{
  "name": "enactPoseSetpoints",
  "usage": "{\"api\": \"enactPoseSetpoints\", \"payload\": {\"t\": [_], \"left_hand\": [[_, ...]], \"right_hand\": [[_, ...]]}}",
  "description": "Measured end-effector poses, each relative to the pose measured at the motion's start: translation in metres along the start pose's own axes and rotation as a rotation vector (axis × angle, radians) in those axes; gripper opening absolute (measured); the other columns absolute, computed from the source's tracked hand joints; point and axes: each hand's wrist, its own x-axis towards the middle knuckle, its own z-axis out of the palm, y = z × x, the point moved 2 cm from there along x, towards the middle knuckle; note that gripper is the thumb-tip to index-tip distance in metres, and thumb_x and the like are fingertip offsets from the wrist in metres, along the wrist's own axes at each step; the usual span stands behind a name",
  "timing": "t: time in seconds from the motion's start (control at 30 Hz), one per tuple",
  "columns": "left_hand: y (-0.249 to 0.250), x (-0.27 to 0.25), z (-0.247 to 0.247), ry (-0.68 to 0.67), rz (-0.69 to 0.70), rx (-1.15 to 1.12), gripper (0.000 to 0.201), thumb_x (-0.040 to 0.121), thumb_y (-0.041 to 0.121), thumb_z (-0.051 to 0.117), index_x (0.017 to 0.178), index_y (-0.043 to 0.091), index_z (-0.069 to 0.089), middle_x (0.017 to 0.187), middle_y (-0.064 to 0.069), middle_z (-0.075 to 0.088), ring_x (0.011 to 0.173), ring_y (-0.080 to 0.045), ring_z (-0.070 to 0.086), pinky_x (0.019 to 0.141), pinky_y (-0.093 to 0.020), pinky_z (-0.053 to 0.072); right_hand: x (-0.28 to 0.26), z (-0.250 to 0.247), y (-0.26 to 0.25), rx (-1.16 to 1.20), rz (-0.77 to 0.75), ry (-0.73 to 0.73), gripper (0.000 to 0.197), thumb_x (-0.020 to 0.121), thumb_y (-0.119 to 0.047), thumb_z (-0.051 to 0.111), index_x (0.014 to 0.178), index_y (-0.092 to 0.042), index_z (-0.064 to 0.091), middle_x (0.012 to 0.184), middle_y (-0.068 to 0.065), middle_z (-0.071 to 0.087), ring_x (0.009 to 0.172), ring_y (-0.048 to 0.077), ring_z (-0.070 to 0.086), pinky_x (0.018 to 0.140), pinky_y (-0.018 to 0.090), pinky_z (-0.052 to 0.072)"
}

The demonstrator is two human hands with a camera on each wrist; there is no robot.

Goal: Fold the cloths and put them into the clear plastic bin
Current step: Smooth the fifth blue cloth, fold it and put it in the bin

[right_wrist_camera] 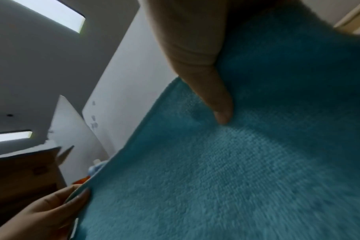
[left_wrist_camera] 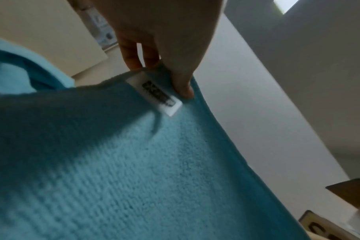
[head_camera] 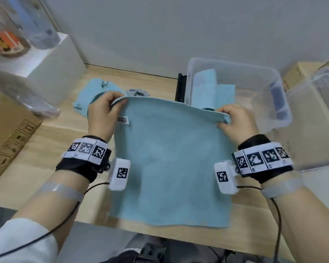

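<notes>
A light blue cloth [head_camera: 169, 164] hangs spread out in front of me, its lower edge resting near the table's front edge. My left hand [head_camera: 103, 112] pinches its top left corner, close to a small white label [left_wrist_camera: 160, 94]. My right hand [head_camera: 230, 120] pinches the top right corner, thumb on the near face [right_wrist_camera: 220, 104]. The cloth [left_wrist_camera: 134, 170] fills both wrist views [right_wrist_camera: 236, 170]. The clear plastic bin [head_camera: 273, 103] stands behind the cloth at the right, with blue cloths [head_camera: 215, 92] inside it. Another blue cloth [head_camera: 91, 93] lies crumpled on the table behind my left hand.
A second clear bin [head_camera: 321, 118] stands at the far right. A cardboard box [head_camera: 8, 133] lies at the left, a white box [head_camera: 51, 65] with bottles on it behind that. A dark flat object [head_camera: 180, 86] leans beside the bin. The wooden table [head_camera: 51, 168] ends near my body.
</notes>
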Motion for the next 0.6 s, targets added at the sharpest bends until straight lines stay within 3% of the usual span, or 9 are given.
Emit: {"api": "enactPoseSetpoints", "payload": {"t": [0.03, 0.1, 0.2, 0.27, 0.3, 0.37, 0.4, 0.47, 0.6], "left_hand": [[-0.007, 0.002, 0.004, -0.022, -0.002, 0.025, 0.013, 0.083, 0.020, 0.059, 0.090, 0.012, 0.066, 0.084, 0.007, 0.062, 0.083, -0.008, 0.055, 0.083, -0.032, 0.045], [-0.021, 0.006, 0.010, -0.061, -0.012, 0.066, 0.011, 0.083, 0.014, 0.060, 0.089, 0.009, 0.067, 0.078, 0.015, 0.059, 0.075, 0.004, 0.053, 0.080, -0.025, 0.045], [-0.040, 0.001, 0.015, -0.091, -0.034, 0.064, 0.012, 0.081, 0.011, 0.064, 0.090, 0.005, 0.068, 0.078, 0.014, 0.059, 0.074, 0.017, 0.052, 0.076, -0.016, 0.043], [-0.050, -0.011, 0.015, -0.130, -0.074, 0.038, 0.011, 0.079, 0.007, 0.066, 0.089, 0.003, 0.068, 0.078, 0.008, 0.061, 0.072, 0.018, 0.052, 0.072, -0.007, 0.041], [-0.054, -0.019, 0.015, -0.165, -0.102, 0.019, 0.009, 0.078, 0.005, 0.067, 0.087, 0.003, 0.069, 0.075, 0.013, 0.061, 0.070, 0.017, 0.053, 0.069, -0.004, 0.039], [-0.061, -0.039, 0.014, -0.258, -0.146, -0.016, 0.014, 0.074, 0.005, 0.071, 0.077, 0.018, 0.070, 0.064, 0.021, 0.063, 0.061, 0.011, 0.051, 0.061, -0.004, 0.037], [-0.065, -0.051, 0.012, -0.309, -0.156, -0.019, 0.026, 0.071, 0.005, 0.074, 0.070, 0.031, 0.070, 0.063, 0.025, 0.064, 0.059, 0.008, 0.049, 0.058, -0.005, 0.035], [-0.072, -0.072, 0.008, -0.392, -0.172, -0.009, 0.037, 0.066, 0.007, 0.077, 0.062, 0.043, 0.069, 0.066, 0.030, 0.064, 0.059, 0.005, 0.047, 0.058, -0.007, 0.034], [-0.077, -0.111, 0.000, -0.465, -0.158, 0.001, 0.040, 0.059, 0.006, 0.082, 0.060, 0.043, 0.067, 0.070, 0.026, 0.065, 0.062, 0.004, 0.049, 0.059, -0.008, 0.034]], "right_hand": [[0.000, 0.007, 0.006, -0.032, 0.010, 0.033, 0.025, 0.069, 0.006, 0.062, 0.088, -0.008, 0.069, 0.095, 0.015, 0.065, 0.093, 0.031, 0.059, 0.076, 0.026, 0.036], [-0.003, 0.019, 0.016, -0.053, 0.034, 0.086, 0.027, 0.068, 0.010, 0.057, 0.084, -0.009, 0.070, 0.091, 0.016, 0.064, 0.089, 0.032, 0.059, 0.070, 0.024, 0.033], [-0.013, 0.032, 0.028, -0.068, 0.055, 0.092, 0.028, 0.066, 0.009, 0.058, 0.079, -0.012, 0.070, 0.087, 0.013, 0.064, 0.087, 0.032, 0.059, 0.072, 0.030, 0.040], [-0.024, 0.038, 0.036, -0.070, 0.082, 0.056, 0.024, 0.067, 0.006, 0.061, 0.076, -0.015, 0.068, 0.087, 0.010, 0.064, 0.086, 0.031, 0.059, 0.072, 0.034, 0.046], [-0.031, 0.041, 0.041, -0.070, 0.105, 0.031, 0.022, 0.068, 0.004, 0.062, 0.076, -0.016, 0.067, 0.087, 0.008, 0.064, 0.086, 0.031, 0.059, 0.073, 0.036, 0.048], [-0.044, 0.047, 0.050, -0.055, 0.161, -0.031, 0.024, 0.069, 0.001, 0.063, 0.070, -0.023, 0.063, 0.083, 0.004, 0.063, 0.085, 0.029, 0.059, 0.073, 0.036, 0.049], [-0.052, 0.050, 0.055, -0.044, 0.186, -0.063, 0.028, 0.068, 0.000, 0.063, 0.065, -0.027, 0.059, 0.079, 0.000, 0.061, 0.082, 0.028, 0.059, 0.072, 0.035, 0.049], [-0.068, 0.055, 0.063, -0.033, 0.235, -0.126, 0.035, 0.066, 0.001, 0.062, 0.055, -0.031, 0.052, 0.072, -0.005, 0.057, 0.077, 0.025, 0.058, 0.071, 0.034, 0.048], [-0.101, 0.056, 0.073, 0.002, 0.245, -0.174, 0.046, 0.064, 0.006, 0.059, 0.052, -0.037, 0.049, 0.067, -0.009, 0.053, 0.074, 0.020, 0.053, 0.068, 0.030, 0.042]]}}
